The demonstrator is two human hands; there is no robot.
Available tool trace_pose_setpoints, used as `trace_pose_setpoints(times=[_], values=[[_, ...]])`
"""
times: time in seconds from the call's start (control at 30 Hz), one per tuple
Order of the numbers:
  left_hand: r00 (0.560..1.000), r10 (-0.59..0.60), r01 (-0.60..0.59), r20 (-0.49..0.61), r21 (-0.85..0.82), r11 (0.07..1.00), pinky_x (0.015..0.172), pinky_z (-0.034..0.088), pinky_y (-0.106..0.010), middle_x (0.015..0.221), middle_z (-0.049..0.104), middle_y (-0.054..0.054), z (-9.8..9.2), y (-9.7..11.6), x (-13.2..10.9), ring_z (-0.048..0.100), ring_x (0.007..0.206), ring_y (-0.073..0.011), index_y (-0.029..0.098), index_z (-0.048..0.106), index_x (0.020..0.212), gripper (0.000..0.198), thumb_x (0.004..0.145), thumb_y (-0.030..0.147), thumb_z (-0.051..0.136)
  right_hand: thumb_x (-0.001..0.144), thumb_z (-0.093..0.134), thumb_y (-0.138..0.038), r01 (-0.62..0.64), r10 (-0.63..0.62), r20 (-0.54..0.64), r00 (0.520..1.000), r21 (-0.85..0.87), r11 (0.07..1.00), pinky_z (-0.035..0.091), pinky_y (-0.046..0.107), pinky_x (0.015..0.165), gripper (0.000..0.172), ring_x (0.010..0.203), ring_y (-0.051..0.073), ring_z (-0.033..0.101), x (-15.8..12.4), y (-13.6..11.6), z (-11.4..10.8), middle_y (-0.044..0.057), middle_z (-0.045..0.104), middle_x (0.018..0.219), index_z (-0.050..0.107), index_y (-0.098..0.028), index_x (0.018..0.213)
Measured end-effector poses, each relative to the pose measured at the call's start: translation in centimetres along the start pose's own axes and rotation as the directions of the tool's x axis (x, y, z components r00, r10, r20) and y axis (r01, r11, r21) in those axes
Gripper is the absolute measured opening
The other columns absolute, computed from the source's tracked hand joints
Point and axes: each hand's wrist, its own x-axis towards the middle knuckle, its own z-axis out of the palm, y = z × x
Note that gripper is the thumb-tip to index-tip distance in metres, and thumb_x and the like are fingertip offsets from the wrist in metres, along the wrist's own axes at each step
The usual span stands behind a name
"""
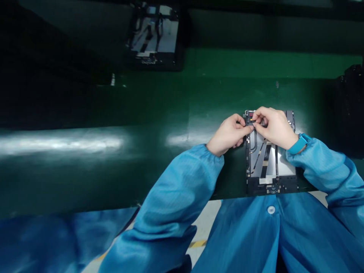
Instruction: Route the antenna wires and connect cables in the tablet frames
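An open tablet frame point(270, 167) lies on the green mat, showing its grey inner plate, dark flat cables and a black circuit strip along the near end. My left hand point(229, 134) and my right hand point(274, 127) meet over its far end. Their fingertips pinch a small dark part point(253, 122) among the components there. The fingers hide most of this part, so its exact kind is hidden. A teal wristband point(297, 145) circles my right wrist.
The green mat point(142, 102) spans the bench, with bright glare at left. Another opened device point(155, 32) lies in a dark tray at the back. A black object point(349, 110) stands at the right edge. Blue smock sleeves point(167, 197) and a pale floor show below the near edge.
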Motion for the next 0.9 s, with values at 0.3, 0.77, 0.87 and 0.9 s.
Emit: trace_pose_setpoints(times=[0.3,0.77,0.87,0.9], values=[[0.966,0.213,-0.144,-0.144,0.384,0.912,0.062,0.050,-0.030,0.065,0.058,0.003,1.0,-1.0,-1.2,0.063,0.063,-0.0192,0.021,0.056,0.099,0.015,0.091,0.031,0.064,0.085,0.070,-0.036,-0.220,0.140,-0.360,0.922,-0.192,0.956,0.050,0.055,0.103,0.047,0.132,0.036,0.054,-7.8,0.5,-3.3,0.017,0.057,0.140,0.060,-0.022,0.129],[0.918,-0.013,0.044,-0.397,0.067,0.997,0.078,0.056,-0.028,0.115,0.076,-0.009,-17.1,-1.9,-5.8,0.070,0.094,-0.0212,0.019,0.047,0.155,0.077,0.083,0.027,0.071,0.091,0.061,-0.026,-0.128,0.079,0.160,0.984,0.322,0.938,0.064,0.037,0.075,0.046,0.099,0.021,0.071,-5.7,-0.5,3.2,0.013,0.070,0.128,0.055,-0.024,0.137],[0.749,-0.037,0.224,-0.662,0.201,0.954,0.079,0.054,-0.030,0.105,0.074,-0.004,-22.7,-0.7,-6.5,0.067,0.092,-0.0216,0.020,0.053,0.149,0.066,0.083,0.018,0.066,0.088,0.061,-0.020,-0.056,0.007,0.154,0.988,0.314,0.948,0.063,0.035,0.074,0.041,0.090,0.019,0.071,-4.5,-0.4,4.2,0.010,0.074,0.115,0.059,-0.022,0.129],[0.686,0.035,0.268,-0.727,0.297,0.916,0.086,0.054,-0.032,0.108,0.073,-0.004,-23.7,-0.2,-6.1,0.066,0.100,-0.0235,0.019,0.057,0.143,0.062,0.082,0.017,0.067,0.088,0.061,-0.018,-0.041,-0.007,0.150,0.989,0.315,0.948,0.064,0.035,0.077,0.040,0.088,0.018,0.071,-4.5,-0.5,4.4,0.009,0.074,0.112,0.060,-0.022,0.127]])
